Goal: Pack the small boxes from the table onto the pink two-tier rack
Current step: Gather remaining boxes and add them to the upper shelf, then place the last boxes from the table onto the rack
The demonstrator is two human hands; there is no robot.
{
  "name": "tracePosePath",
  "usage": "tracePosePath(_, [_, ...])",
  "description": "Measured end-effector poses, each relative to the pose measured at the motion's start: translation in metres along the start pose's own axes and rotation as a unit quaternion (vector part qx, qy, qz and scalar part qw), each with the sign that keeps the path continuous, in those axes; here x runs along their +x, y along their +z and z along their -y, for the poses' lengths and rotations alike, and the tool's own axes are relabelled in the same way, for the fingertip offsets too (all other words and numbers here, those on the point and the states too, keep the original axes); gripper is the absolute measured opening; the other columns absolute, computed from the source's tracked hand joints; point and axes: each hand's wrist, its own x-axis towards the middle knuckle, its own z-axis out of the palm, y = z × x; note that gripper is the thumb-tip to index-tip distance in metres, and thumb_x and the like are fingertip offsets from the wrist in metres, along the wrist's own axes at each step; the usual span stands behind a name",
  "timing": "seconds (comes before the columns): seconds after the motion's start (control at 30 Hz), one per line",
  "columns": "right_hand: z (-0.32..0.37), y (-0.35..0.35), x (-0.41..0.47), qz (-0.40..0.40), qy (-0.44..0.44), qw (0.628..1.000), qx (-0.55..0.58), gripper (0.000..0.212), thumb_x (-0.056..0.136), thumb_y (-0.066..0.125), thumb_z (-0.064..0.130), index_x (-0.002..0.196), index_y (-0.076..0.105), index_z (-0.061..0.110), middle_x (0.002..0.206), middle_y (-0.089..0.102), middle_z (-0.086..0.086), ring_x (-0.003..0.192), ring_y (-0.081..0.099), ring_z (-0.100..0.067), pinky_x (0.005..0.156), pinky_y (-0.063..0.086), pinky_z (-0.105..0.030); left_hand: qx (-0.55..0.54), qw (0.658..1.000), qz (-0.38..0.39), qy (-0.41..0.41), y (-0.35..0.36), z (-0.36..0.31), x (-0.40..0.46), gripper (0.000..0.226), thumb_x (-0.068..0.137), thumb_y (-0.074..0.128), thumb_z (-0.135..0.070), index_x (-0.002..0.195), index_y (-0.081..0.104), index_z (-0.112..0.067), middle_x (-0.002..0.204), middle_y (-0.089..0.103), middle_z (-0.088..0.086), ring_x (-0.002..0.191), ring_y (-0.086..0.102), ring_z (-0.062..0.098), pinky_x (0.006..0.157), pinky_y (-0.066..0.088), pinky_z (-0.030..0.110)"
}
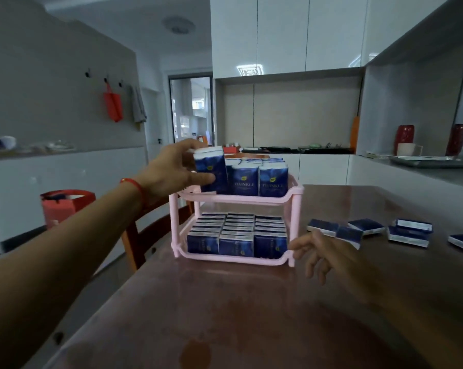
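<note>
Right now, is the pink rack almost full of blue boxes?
Nearly. The bottom shelf of the pink plastic two-tier rack looks packed with upright dark blue boxes. The left hand is fitting another blue box into the top shelf. Several flat blue boxes wait on the brown table. The right hand holds nothing.

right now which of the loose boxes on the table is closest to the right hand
The box right behind the right hand, its near corner almost at the knuckles. The other loose boxes lie farther right on the table, away from the pink rack.
</note>
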Motion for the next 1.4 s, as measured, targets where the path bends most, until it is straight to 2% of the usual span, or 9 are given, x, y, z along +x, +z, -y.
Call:
tracePosePath(0.13, [0.000, 0.000, 0.000, -0.006, 0.002, 1.000, -0.009, 0.070, 0.076, 0.032, 0.090, 0.099, 0.074, 0.039, 0.097, 0.073, -0.003, 0.072, 0.066, -0.028, 0.061, 0.052, -0.039, 0.049, 0.997, 0.045, -0.037, 0.002, 0.009, 0.023, 0.047, 0.079, 0.079, -0.004, 0.117, 0.056, -0.020, 0.114, 0.071, 0.006, 0.107, 0.068, 0.022, 0.079, 0.059, 0.032])
tracePosePath(0.33, [-0.003, -0.002, 0.000, 0.000, 0.015, 0.999, -0.038, 0.050, 0.093, 0.026, 0.059, 0.094, 0.073, 0.041, 0.097, 0.072, 0.006, 0.071, 0.066, -0.024, 0.063, 0.053, -0.040, 0.159, 0.982, 0.076, -0.073, 0.007, 0.007, 0.032, 0.067, 0.081, 0.080, -0.016, 0.137, 0.045, -0.024, 0.129, 0.057, 0.007, 0.113, 0.063, 0.027, 0.094, 0.057, 0.047])
tracePosePath(0.5, [-0.004, -0.004, -0.001, 0.005, 0.017, 0.999, -0.050, 0.071, 0.072, 0.027, 0.094, 0.094, 0.072, 0.044, 0.098, 0.072, 0.008, 0.071, 0.066, -0.024, 0.062, 0.053, -0.037, 0.149, 0.973, 0.129, -0.116, 0.013, -0.002, 0.032, 0.064, 0.086, 0.074, -0.013, 0.140, 0.040, -0.016, 0.129, 0.059, 0.006, 0.115, 0.059, 0.025, 0.101, 0.050, 0.040])
tracePosePath(0.67, [-0.009, -0.007, 0.001, -0.004, 0.023, 0.997, -0.073, 0.075, 0.066, 0.025, 0.099, 0.094, 0.071, 0.046, 0.098, 0.071, 0.013, 0.070, 0.067, -0.022, 0.063, 0.054, -0.036, 0.079, 0.977, 0.144, -0.133, 0.027, -0.010, 0.032, 0.051, 0.086, 0.067, 0.004, 0.126, 0.044, -0.017, 0.130, 0.057, 0.009, 0.120, 0.055, 0.026, 0.102, 0.050, 0.043])
tracePosePath(0.9, [-0.020, -0.012, 0.005, -0.013, 0.048, 0.994, -0.097, 0.063, 0.078, 0.024, 0.085, 0.093, 0.071, 0.047, 0.095, 0.069, 0.016, 0.071, 0.068, -0.019, 0.066, 0.055, -0.035, 0.017, 0.978, 0.165, -0.127, 0.034, -0.020, 0.029, 0.070, 0.091, 0.055, 0.011, 0.141, 0.025, -0.028, 0.105, 0.051, -0.010, 0.117, 0.048, 0.022, 0.092, 0.049, 0.032])
tracePosePath(1.1, [-0.041, -0.023, 0.009, -0.042, 0.065, 0.983, -0.169, 0.039, 0.100, 0.036, 0.056, 0.100, 0.071, 0.038, 0.090, 0.067, 0.012, 0.079, 0.063, -0.009, 0.080, 0.054, -0.033, 0.006, 0.984, 0.115, -0.136, 0.035, -0.010, 0.026, 0.075, 0.084, 0.072, 0.000, 0.141, 0.030, -0.024, 0.134, 0.056, 0.009, 0.128, 0.054, 0.032, 0.106, 0.048, 0.050])
tracePosePath(1.2, [-0.059, -0.038, 0.016, -0.115, 0.071, 0.954, -0.269, 0.015, 0.098, 0.057, 0.035, 0.111, 0.065, 0.031, 0.102, 0.067, 0.010, 0.089, 0.063, -0.005, 0.087, 0.057, -0.039, 0.132, 0.989, -0.026, -0.061, 0.041, -0.009, 0.013, 0.086, 0.084, 0.075, -0.010, 0.152, 0.023, -0.022, 0.144, 0.046, 0.015, 0.129, 0.051, 0.033, 0.106, 0.048, 0.048])
tracePosePath(1.3, [-0.075, -0.053, 0.022, -0.163, 0.133, 0.915, -0.346, 0.029, 0.090, 0.066, 0.027, 0.119, 0.064, 0.024, 0.109, 0.068, -0.003, 0.085, 0.065, -0.015, 0.081, 0.057, -0.040, 0.216, 0.936, -0.230, 0.155, 0.071, -0.013, -0.028, 0.043, 0.083, 0.067, -0.007, 0.123, 0.054, -0.015, 0.126, 0.053, 0.010, 0.114, 0.052, 0.022, 0.095, 0.050, 0.031])
tracePosePath(1.4, [-0.085, -0.060, 0.023, -0.173, 0.189, 0.888, -0.381, 0.049, 0.087, 0.066, 0.027, 0.133, 0.052, 0.016, 0.125, 0.057, -0.010, 0.097, 0.062, -0.020, 0.086, 0.056, -0.042, 0.197, 0.927, -0.161, 0.276, 0.122, -0.021, -0.069, 0.022, 0.076, 0.059, -0.012, 0.098, 0.060, -0.015, 0.105, 0.055, 0.003, 0.098, 0.049, 0.019, 0.081, 0.043, 0.028])
